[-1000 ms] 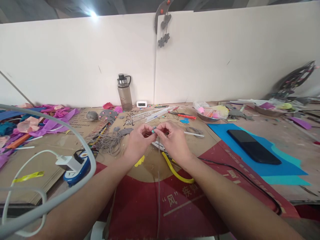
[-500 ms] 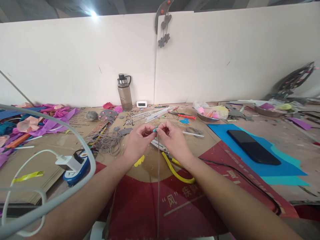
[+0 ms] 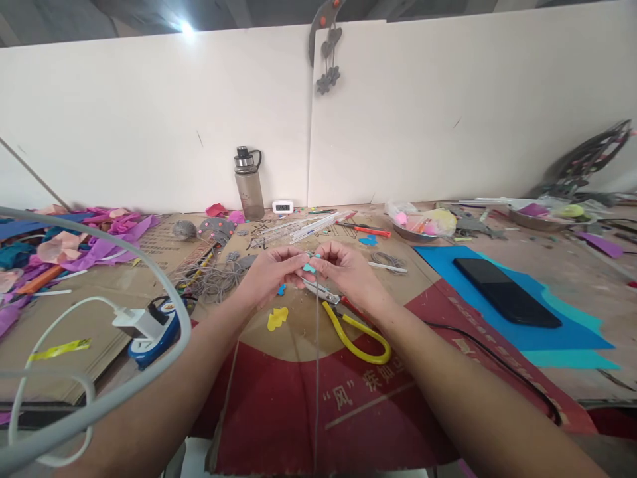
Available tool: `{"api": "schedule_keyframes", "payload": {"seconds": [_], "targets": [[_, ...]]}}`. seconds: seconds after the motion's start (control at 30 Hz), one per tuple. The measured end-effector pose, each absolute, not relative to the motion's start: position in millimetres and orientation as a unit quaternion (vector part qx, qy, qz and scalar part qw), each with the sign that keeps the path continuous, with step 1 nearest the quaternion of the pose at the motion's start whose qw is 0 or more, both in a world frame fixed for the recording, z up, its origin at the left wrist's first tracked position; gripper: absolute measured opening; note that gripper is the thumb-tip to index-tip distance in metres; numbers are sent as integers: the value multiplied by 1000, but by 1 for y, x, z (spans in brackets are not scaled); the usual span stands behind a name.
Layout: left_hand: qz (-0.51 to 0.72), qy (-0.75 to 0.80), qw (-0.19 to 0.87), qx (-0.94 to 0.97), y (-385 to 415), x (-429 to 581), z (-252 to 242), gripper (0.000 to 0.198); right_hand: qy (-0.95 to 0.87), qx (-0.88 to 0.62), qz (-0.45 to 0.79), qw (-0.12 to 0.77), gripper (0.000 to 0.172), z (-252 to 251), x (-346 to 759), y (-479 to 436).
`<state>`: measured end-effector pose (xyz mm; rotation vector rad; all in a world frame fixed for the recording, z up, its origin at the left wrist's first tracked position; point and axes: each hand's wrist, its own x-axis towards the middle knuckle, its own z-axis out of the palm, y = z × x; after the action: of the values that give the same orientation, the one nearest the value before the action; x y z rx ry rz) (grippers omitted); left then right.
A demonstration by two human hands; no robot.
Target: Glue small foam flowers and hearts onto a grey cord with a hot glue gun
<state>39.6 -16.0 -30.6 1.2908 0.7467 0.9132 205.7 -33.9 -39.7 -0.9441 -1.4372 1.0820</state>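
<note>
I see a cluttered worktop (image 3: 547,279). A blue foam sheet (image 3: 557,338) lies well right of the yellow-handled pliers (image 3: 355,328) and carries a black phone (image 3: 505,301). A water bottle (image 3: 247,186) stands far behind the pliers. Just behind the pliers, the left hand (image 3: 269,275) and right hand (image 3: 348,272) meet fingertip to fingertip. Both pinch a small teal piece (image 3: 309,267), and a thin grey cord (image 3: 316,372) hangs from it.
</note>
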Motion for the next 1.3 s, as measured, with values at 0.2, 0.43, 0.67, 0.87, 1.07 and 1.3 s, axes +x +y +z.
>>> {"api": "schedule_keyframes", "payload": {"seconds": [0.2, 0.43, 0.67, 0.87, 1.07, 1.3], "targets": [[353, 352, 695, 518, -11, 33, -25, 26, -617, -400, 450, 507, 30, -37, 206, -37], [404, 390, 523, 641, -9, 35, -30, 27, -605, -357, 502, 505, 30, -36, 200, -39], [403, 376, 526, 648, -12, 37, -31, 28, -536, -370, 548, 525, 29, -38, 200, -39], [406, 333, 643, 558, -10, 38, -31, 33, -481, -366, 599, 526, 33, -39, 206, -36], [400, 333, 631, 575, -11, 37, -31, 29, -490, -377, 584, 525, 35, -37, 204, -39], [389, 391, 550, 627, -12, 36, -30, 24, -558, -387, 518, 520, 30, -36, 200, -42]]}}
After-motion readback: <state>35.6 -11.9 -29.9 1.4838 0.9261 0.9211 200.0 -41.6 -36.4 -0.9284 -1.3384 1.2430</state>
